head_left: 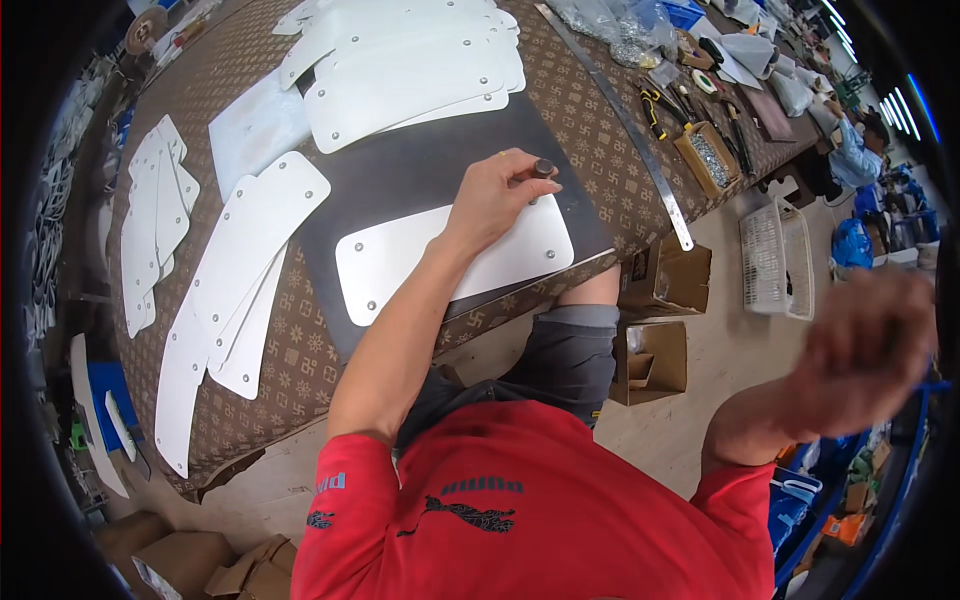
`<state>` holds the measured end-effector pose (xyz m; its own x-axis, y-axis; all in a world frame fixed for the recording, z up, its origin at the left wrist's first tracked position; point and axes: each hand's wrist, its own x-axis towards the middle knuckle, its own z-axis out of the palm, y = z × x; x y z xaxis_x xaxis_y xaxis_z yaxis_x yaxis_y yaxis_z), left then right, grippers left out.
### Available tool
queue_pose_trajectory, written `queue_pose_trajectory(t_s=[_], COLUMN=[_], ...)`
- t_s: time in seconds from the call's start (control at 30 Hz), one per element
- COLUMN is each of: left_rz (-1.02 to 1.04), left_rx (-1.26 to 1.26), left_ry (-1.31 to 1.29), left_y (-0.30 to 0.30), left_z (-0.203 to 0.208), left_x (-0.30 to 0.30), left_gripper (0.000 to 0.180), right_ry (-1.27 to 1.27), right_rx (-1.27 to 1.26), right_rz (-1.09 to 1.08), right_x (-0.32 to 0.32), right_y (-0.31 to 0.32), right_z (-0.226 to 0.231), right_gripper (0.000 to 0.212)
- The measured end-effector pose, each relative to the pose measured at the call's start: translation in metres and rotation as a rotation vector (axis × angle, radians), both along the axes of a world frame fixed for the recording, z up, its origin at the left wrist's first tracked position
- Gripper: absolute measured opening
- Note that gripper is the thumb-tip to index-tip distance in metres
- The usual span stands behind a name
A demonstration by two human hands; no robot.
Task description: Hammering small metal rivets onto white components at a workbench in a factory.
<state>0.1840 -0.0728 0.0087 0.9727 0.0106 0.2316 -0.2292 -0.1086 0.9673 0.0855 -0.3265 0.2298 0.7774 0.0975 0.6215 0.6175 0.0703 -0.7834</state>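
My left hand (488, 203) is closed around a short dark cylindrical punch (543, 168) and holds it upright over the far right corner of a white panel (395, 265). Round metal fasteners show at the panel's other three corners; fingers and tool cover the fourth. Under the panel lies a dark flat mat (375, 180) at the table's near edge. My right hand (865, 335) is raised off to the right, away from the table. Motion blurs its curled fingers, and I cannot make out anything in them.
Stacked white panels (405, 85) sit at the back, with more fanned-out panels (235, 255) on the left. A long metal ruler (625, 125) lies right of the mat. Beyond it are a box of small metal parts (708, 160) and pliers (653, 112). Cardboard boxes (665, 275) and a white basket (778, 260) stand below.
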Motion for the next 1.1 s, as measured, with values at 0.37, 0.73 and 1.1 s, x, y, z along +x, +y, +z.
queue_pose_trajectory(t_s=[0.37, 0.73, 1.1], left_rz=[0.015, -0.219, -0.209], left_rx=[0.131, -0.208, -0.076], left_ry=[-0.134, 0.086, 0.036], left_y=[0.001, -0.019, -0.019], left_z=[0.0, -0.002, -0.011], left_x=[0.0, -0.057, -0.053], left_gripper=[0.02, 0.016, 0.016], right_ry=[0.694, 0.583, 0.116], right_rx=[-0.672, -0.264, -1.015], right_rz=[-0.119, -0.283, -0.149], right_x=[0.0, -0.039, -0.035], right_y=[0.014, 0.003, -0.025], right_z=[-0.107, -0.049, -0.109], right_gripper=[0.021, 0.018, 0.017])
